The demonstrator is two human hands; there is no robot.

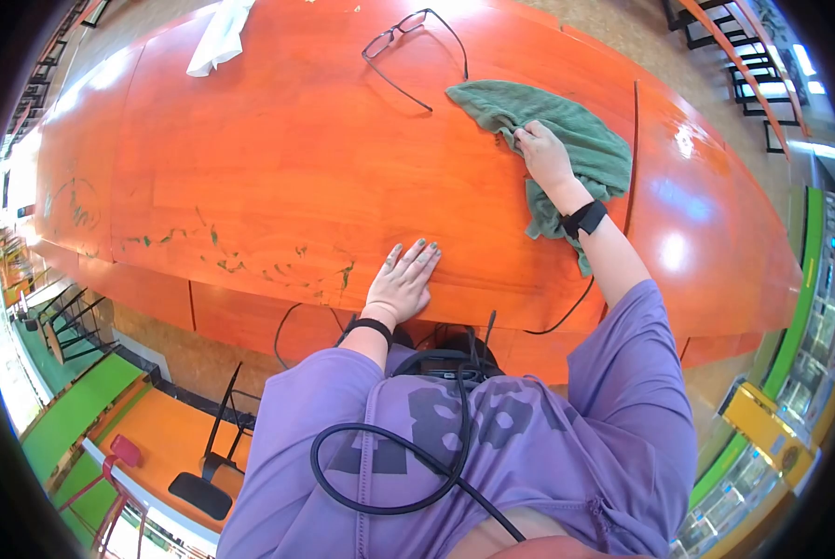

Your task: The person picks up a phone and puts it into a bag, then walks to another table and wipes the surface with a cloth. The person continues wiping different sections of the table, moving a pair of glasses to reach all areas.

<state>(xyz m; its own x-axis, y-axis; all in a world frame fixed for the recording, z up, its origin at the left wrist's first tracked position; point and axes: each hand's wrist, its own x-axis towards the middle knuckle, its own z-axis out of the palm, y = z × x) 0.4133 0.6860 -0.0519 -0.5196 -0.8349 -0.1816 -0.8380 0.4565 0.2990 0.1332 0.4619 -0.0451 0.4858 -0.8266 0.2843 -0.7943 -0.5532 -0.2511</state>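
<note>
My left hand (404,281) lies flat near the front edge of the orange table (278,168), fingers stretched out, with small green bits on the fingertips. Farther right, my right hand (543,154) is closed on a bunched part of a green cloth (581,135), which spreads over the tabletop on both sides of the hand. Beyond the cloth's left tip, black-framed glasses (394,39) rest with their arms unfolded. Green scraps (231,264) are scattered along the table's front left, to the left of my left hand.
A white paper or cloth (220,39) lies at the table's far left. A black cable (390,508) loops over my purple shirt. Chairs (208,475) stand at the lower left, and more seats (748,70) at the upper right. A yellow object (767,429) is at the lower right.
</note>
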